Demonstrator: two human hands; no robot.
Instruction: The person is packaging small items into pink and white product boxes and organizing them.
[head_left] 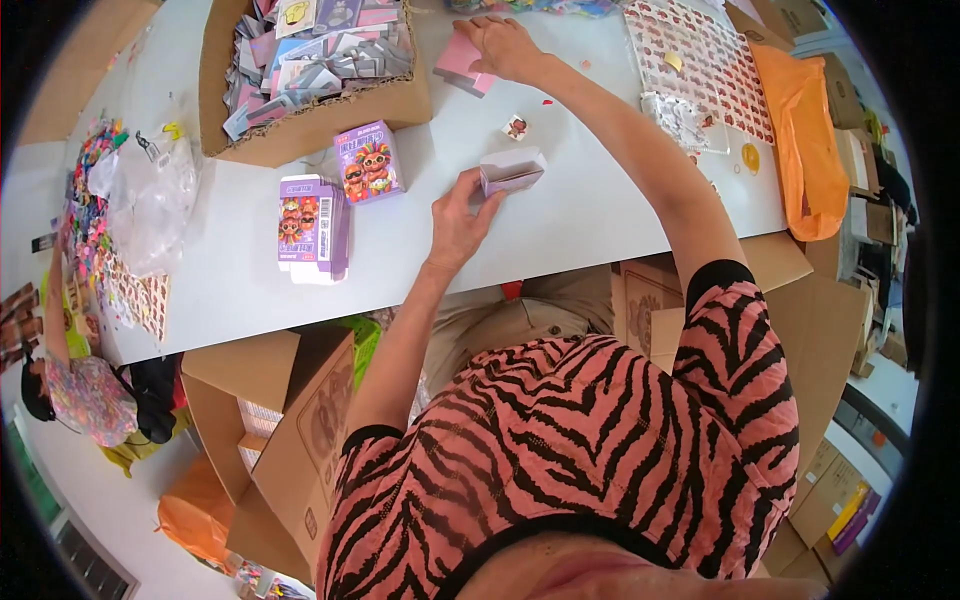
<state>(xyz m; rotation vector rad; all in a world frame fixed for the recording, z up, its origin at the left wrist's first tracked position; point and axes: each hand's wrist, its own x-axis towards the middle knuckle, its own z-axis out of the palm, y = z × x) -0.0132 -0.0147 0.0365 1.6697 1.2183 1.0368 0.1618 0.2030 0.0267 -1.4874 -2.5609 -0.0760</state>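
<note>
My left hand (461, 222) grips a small open-topped carton (513, 171) between thumb and fingers, just above the white table (400, 255). Farther off, my right hand (503, 50) reaches over a pink card or flat packet (462, 66), its fingers stretched out and touching it. Whether the fingers pinch anything underneath is hidden. Between my hands lies a small printed sticker-like piece (515, 127). To the left, one purple printed box (369, 162) rests near a stack of flattened purple cartons (312, 228).
A cardboard box (420, 100) full of small cards stands at far left. Sticker sheets (700, 75) and an orange bag (800, 140) lie at the right. A clear plastic bag (155, 205) sits left. Open cartons (300, 450) stand below the edge; another person (85, 395) works at left.
</note>
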